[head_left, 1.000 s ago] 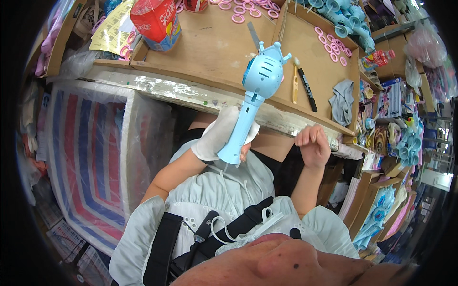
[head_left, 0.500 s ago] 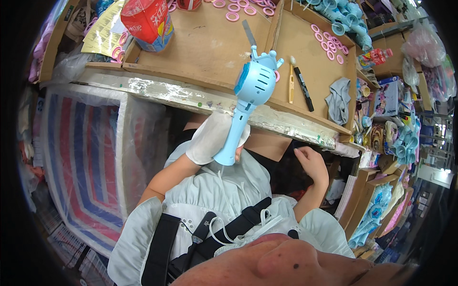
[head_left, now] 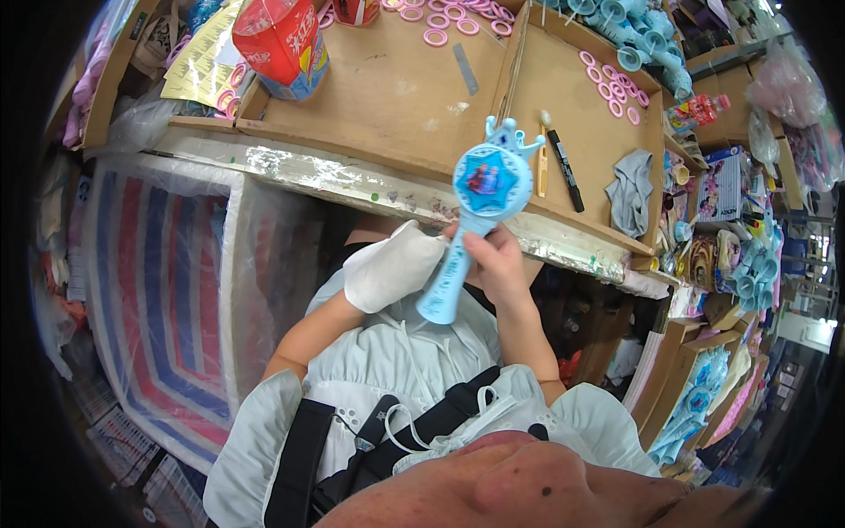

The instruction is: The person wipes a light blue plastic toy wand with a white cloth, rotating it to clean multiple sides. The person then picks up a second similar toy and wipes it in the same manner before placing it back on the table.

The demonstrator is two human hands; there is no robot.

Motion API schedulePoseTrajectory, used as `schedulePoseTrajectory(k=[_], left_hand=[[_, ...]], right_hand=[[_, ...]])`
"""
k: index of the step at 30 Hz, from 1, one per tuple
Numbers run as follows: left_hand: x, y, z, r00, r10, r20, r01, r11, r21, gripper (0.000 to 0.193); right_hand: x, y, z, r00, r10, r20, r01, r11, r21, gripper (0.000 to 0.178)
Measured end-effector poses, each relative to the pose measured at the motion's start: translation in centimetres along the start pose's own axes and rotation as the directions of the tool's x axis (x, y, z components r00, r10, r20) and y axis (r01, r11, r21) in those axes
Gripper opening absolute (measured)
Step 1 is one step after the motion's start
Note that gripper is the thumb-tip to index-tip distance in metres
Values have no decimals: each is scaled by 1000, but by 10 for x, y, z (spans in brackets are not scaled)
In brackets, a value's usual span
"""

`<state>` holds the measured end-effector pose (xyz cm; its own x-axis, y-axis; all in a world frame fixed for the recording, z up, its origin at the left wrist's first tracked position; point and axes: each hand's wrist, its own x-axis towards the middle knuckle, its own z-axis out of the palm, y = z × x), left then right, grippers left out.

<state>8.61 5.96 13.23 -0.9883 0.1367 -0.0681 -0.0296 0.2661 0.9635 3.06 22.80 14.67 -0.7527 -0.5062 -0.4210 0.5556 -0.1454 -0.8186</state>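
A light blue toy wand (head_left: 454, 255), topped by a small crown, is held tilted above my lap near the bench's front edge. Its round head faces up and shows a blue star with a small picture inside. My right hand (head_left: 500, 264) is bare and closed around the neck of the wand, thumb across the front. Beside the handle is my left hand (head_left: 392, 267) in a white glove, its fingertips close to the wand. Whether those fingers grip or only touch it is unclear.
Cardboard trays on the bench hold pink rings (head_left: 607, 84), a flat metal strip (head_left: 465, 69), a black marker (head_left: 565, 170), a brush (head_left: 542, 154) and a grey cloth (head_left: 629, 194). A red carton (head_left: 280, 48) stands at left. Blue wand parts (head_left: 638, 35) pile at far right.
The wand has turned over, from its slotted side to its star side. My right hand has come up from the right and taken hold of its neck; my gloved left hand no longer wraps the handle.
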Motion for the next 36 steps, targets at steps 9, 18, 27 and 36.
schedulePoseTrajectory(k=[9,18,27,36], left_hand=[[2,-2,-7,970,-197,142,134,-53,-989,62],[8,12,-3,945,-250,-210,185,940,-285,67],[8,-11,-14,981,-89,-174,-120,424,-897,81],[-13,1,-36,981,-165,-106,-44,341,-939,82]], right_hand=[[-4,-2,-20,994,-82,77,64,975,212,53],[-4,16,2,952,21,304,-69,987,146,44],[5,-40,15,858,-30,513,476,421,-772,28],[188,-110,36,805,-482,347,208,-320,-924,23]])
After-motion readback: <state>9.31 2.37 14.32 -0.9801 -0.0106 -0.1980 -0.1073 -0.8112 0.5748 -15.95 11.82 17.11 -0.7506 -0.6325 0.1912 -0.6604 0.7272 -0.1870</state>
